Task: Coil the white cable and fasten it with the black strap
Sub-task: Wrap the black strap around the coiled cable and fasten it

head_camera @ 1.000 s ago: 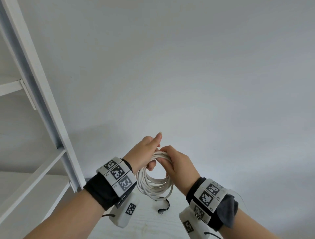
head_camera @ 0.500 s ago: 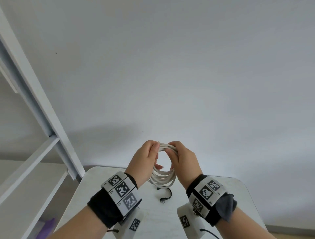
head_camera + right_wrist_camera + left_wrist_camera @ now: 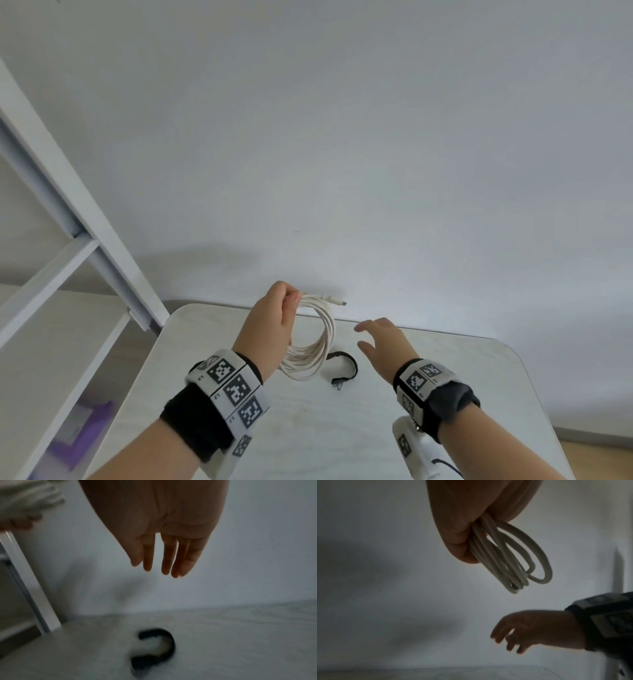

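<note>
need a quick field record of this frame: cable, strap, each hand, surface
cable: white cable, coiled in loops, hanging from the left hand above the table, connector end sticking out at top
strap: black strap, curled, lying loose on the table, not on the coil
left hand: left hand grips the top of the coil
right hand: right hand holds nothing, fingers extended, above the strap
surface: white table
side: white shelf frame
</note>
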`<state>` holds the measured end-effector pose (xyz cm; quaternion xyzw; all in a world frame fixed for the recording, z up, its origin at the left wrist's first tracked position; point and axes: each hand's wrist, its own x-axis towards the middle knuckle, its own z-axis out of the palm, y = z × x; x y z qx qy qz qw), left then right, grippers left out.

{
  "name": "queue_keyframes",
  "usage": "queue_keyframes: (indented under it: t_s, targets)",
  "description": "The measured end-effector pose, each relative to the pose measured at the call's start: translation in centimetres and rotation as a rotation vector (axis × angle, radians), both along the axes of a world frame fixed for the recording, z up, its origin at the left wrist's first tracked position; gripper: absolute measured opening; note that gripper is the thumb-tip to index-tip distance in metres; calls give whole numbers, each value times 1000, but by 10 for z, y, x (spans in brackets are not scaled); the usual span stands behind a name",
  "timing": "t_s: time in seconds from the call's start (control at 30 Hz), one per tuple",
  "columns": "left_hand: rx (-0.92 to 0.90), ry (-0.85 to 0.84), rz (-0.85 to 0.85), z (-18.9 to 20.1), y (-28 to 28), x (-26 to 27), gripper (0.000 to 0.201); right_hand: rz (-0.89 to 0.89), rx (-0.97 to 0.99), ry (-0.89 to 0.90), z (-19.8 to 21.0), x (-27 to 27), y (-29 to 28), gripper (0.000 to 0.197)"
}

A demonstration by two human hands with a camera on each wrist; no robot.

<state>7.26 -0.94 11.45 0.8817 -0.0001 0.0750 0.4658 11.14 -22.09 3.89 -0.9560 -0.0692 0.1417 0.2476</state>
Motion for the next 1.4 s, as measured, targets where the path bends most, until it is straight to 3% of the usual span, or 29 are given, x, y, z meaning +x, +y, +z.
queue_keyframes:
  t_s: [0.27,0.53,0.93,1.2,1.4]
  targets:
    - [9,65,9,-24,11,3,18,100,-285,287,-63,-1,11,43]
    - [6,92,-19,-31,14,-1,19,162,-431,368,-70,-1,24,35]
    - [-23,86,-48,-21,5,-9,20,-276,364,71,1,-2,26,18]
    - [-105,79,-93,16,-9,-18,22,-308,836,55,67,-12,41,25]
    - [-217,60,-136,54,-17,-27,24,-287,1068,61,115,-24,37,32]
